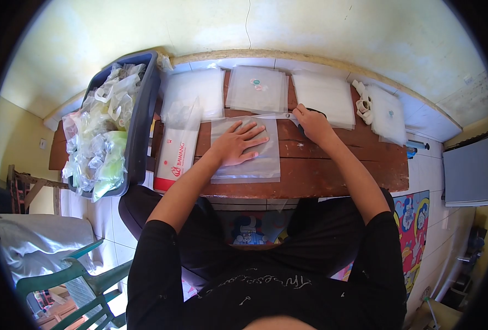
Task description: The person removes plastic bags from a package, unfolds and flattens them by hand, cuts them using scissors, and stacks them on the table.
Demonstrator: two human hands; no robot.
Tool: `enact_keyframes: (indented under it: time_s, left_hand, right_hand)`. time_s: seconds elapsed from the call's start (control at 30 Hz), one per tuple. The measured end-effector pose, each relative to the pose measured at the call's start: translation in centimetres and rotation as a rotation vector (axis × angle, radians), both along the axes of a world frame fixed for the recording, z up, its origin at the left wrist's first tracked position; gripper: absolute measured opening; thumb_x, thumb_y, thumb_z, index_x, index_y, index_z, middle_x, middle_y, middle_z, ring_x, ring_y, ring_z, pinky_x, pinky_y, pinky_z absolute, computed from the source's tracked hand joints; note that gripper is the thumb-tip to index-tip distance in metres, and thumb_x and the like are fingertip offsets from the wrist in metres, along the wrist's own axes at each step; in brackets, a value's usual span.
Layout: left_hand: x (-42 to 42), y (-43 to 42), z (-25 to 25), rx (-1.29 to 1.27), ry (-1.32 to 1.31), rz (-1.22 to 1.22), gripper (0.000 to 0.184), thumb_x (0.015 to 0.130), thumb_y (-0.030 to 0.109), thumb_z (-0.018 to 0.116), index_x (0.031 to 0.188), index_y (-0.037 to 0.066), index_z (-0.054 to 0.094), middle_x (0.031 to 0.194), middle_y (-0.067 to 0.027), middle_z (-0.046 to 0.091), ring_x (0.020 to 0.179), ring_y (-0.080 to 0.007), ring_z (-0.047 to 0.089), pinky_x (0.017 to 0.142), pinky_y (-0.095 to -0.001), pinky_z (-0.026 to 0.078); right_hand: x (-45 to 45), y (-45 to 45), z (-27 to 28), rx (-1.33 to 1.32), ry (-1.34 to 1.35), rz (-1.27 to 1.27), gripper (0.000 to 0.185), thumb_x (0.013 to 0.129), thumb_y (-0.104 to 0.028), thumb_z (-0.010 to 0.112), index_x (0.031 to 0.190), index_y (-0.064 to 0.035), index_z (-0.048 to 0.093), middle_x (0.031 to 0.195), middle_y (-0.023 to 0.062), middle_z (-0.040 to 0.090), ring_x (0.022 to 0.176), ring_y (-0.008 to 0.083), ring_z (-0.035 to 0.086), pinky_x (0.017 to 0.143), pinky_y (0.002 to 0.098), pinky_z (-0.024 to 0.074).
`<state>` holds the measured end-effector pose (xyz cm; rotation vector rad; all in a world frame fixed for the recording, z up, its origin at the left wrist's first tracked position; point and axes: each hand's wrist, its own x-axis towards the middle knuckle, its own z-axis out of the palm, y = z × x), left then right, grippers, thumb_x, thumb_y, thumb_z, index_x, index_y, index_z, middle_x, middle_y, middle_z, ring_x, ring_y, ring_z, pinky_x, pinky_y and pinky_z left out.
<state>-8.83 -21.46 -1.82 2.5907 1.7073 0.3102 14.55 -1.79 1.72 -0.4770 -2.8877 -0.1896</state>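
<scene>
My left hand (pixel 239 144) lies flat with its fingers spread on a clear plastic sheet or bag (pixel 266 165) at the middle of the brown wooden table (pixel 310 176). In my right hand (pixel 313 123) is a pair of scissors (pixel 281 116) with dark handles. Their metal blades point left, along the top edge of the clear plastic. Whether the blades are parted is too small to tell. Left of the sheet lies a white and red plastic bag (pixel 179 148) with printed lettering, partly behind my left forearm.
Stacks of clear plastic bags (pixel 194 93), (pixel 257 91), (pixel 323 99) line the table's back. At the right are another stack (pixel 388 113) and a rolled white strip (pixel 362 102). A dark bin (pixel 139 121) full of crumpled plastic stands left, above a green chair (pixel 73 278).
</scene>
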Motion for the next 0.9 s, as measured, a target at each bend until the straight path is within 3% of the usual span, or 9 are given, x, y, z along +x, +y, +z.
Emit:
enact_keyframes:
  time_s: [0.9]
  left_hand:
    - [-0.1,0.1,-0.2,0.004,-0.007,0.004,0.053,0.097,0.049,0.039,0.145,0.026,0.042,0.155,-0.0039,0.032,0.143,-0.0286,0.027,0.117,-0.0494,0.014]
  right_hand:
    - [-1.0,1.4,0.1,-0.040,0.017,0.109,0.019,0.079,-0.001,0.057,0.097,-0.0028,0.051,0.095,0.0102,0.053,0.070,0.0283,0.065,0.060,0.0380,0.0549]
